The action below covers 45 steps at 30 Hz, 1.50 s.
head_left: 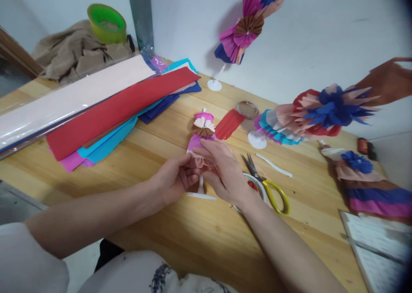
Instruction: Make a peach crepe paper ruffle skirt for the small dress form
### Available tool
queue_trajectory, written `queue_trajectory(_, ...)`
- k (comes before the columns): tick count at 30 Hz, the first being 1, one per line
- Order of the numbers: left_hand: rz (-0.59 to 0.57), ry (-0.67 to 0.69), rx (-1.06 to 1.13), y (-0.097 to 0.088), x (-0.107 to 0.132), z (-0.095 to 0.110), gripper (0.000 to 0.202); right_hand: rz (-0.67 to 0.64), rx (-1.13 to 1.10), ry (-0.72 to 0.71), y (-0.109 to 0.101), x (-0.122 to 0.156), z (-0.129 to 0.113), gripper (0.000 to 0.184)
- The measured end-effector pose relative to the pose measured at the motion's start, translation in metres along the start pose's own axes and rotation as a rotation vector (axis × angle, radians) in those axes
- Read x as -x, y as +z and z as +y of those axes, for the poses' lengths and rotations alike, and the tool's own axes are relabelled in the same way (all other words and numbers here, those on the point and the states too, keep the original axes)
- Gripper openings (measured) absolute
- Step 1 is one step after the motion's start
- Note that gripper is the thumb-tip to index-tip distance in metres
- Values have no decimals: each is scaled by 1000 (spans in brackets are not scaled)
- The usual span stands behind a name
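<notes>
A small paper dress [197,142] on a mini stand stands upright in front of me, with a magenta top, a white and brown pleated bow and a purple skirt. Its round white base [201,196] rests on the table. My left hand [179,177] pinches the pale pink ruffle at the skirt's left side, its lower fingers curled. Over the right side of the same ruffle lies my right hand [224,169], fingers bent around the crepe paper. Part of the ruffle is hidden by the hands. Yellow-handled scissors [276,194] and a roll of white tape [262,190] lie beside my right wrist.
Red, blue and purple crepe paper sheets [122,113] cover the left of the wooden table. Other paper dresses [322,113] stand right and behind. Near them are a tape roll [247,109], red paper strip [230,123] and white strip [273,164]. A bottle [141,18] stands behind.
</notes>
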<state>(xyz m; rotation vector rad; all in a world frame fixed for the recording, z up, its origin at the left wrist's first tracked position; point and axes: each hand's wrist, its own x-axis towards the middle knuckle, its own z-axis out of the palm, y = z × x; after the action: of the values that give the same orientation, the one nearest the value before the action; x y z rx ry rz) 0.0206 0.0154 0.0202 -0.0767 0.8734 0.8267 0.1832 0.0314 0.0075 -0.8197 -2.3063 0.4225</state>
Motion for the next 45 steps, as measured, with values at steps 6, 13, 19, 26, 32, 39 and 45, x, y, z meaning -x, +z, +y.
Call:
queue_trajectory(6, -14, 13, 25, 0, 1, -1, 40, 53, -15, 31, -3, 0, -1, 60)
queue_trajectory(13, -13, 22, -2, 0, 2, 0, 40, 74, -54, 34, -5, 0, 0, 58)
queue_trajectory(19, 42, 2, -15, 4, 4, 2, 41, 192, -121, 118, -4, 4, 2, 48)
queue_trajectory(26, -36, -12, -37, 0, 8, 0, 42, 290, -159, 213, -5, 6, 0, 38)
queue_trajectory(32, -67, -36, -49, -4, 9, -1, 38, 299, -134, 248, -6, 6, -1, 37)
queue_trajectory(39, -82, -3, -105, -7, 5, -3, 36, 275, -53, 210, -7, 4, 1, 33)
queue_trajectory(45, -96, 17, -150, -10, 5, -6, 36, 241, -2, 179, -7, 0, -1, 28)
